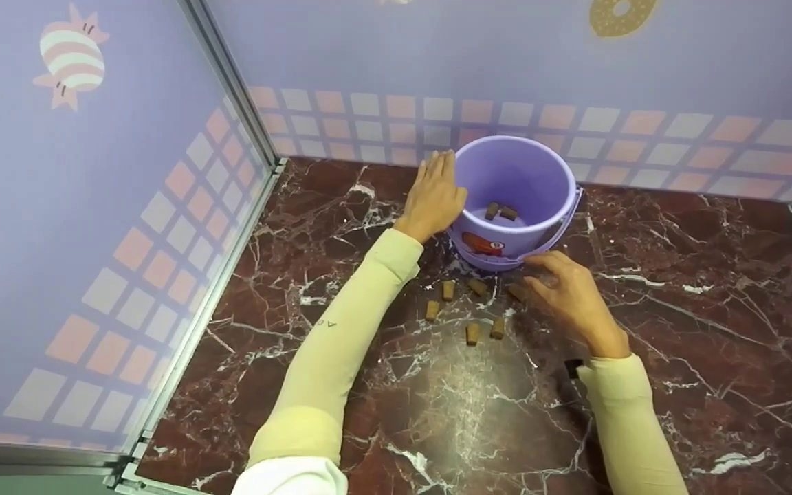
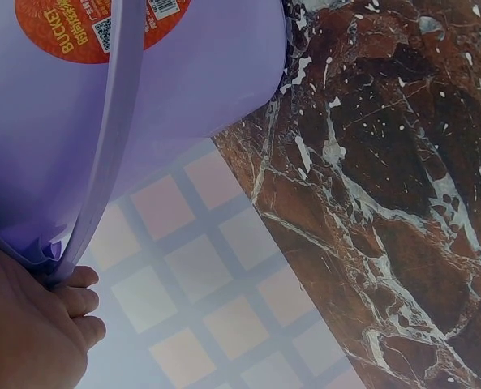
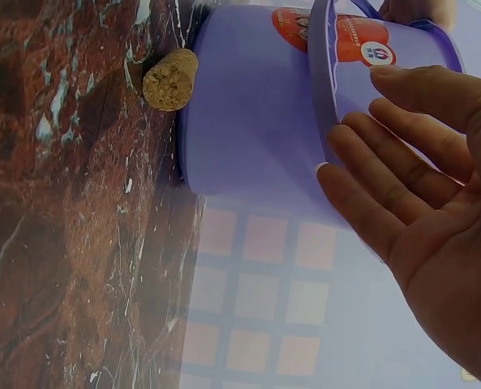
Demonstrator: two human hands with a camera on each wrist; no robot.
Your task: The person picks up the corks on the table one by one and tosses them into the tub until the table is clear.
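Observation:
A purple bucket [image 1: 506,240] stands upright on the marbled surface, its handle [image 1: 564,230] hanging down at the front. My left hand [image 1: 435,192] holds the bucket's rim at the left, beside the handle's joint in the left wrist view. Two brown cork stoppers [image 1: 507,212] lie inside on the bottom. My right hand [image 1: 568,292] is just in front of the bucket, palm bare and fingers loosely extended, fingertips close to the handle [image 3: 324,81]; whether they touch it I cannot tell. A cork stopper [image 3: 170,79] lies by the bucket's base.
Several more cork stoppers [image 1: 472,334] are scattered on the dark red marbled surface [image 1: 698,344] in front of the bucket. Behind it rises a purple wall panel [image 1: 437,55] with printed squares. Another panel [image 1: 128,172] with a metal frame bounds the left side.

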